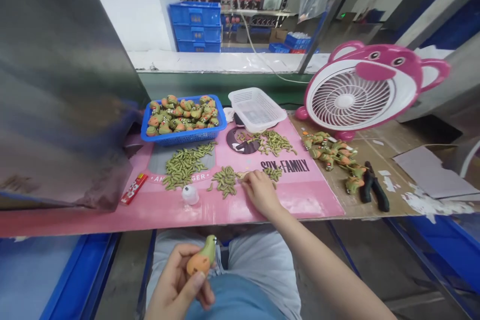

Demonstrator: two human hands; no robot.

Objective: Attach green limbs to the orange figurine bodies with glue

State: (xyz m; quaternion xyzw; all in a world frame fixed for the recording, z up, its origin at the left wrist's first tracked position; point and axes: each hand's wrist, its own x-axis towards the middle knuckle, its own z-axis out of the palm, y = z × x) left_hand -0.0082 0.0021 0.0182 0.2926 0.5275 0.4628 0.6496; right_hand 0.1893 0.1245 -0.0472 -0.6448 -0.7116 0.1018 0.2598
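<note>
My left hand (183, 280), low and in front of my lap, grips a small green and orange figurine (200, 260) between thumb and fingers. On the pink table mat (300, 200), my right hand (260, 191) reaches down with curled fingers at small green pieces. What its fingertips pinch, if anything, is hidden. Just left of that hand lies a heap of green pieces (225, 181), and a smaller heap (273, 174) is on its right. A small white bottle (190, 194) stands near the mat's front edge.
A blue basket (183, 137) full of similar figurines stands behind a larger pile (185, 165). A white basket (258, 122) sits farther back. At right are a pink bear-shaped fan (348, 100), loose figurines (330, 150) and black-handled pliers (375, 190). A metal cabinet (63, 85) borders the left.
</note>
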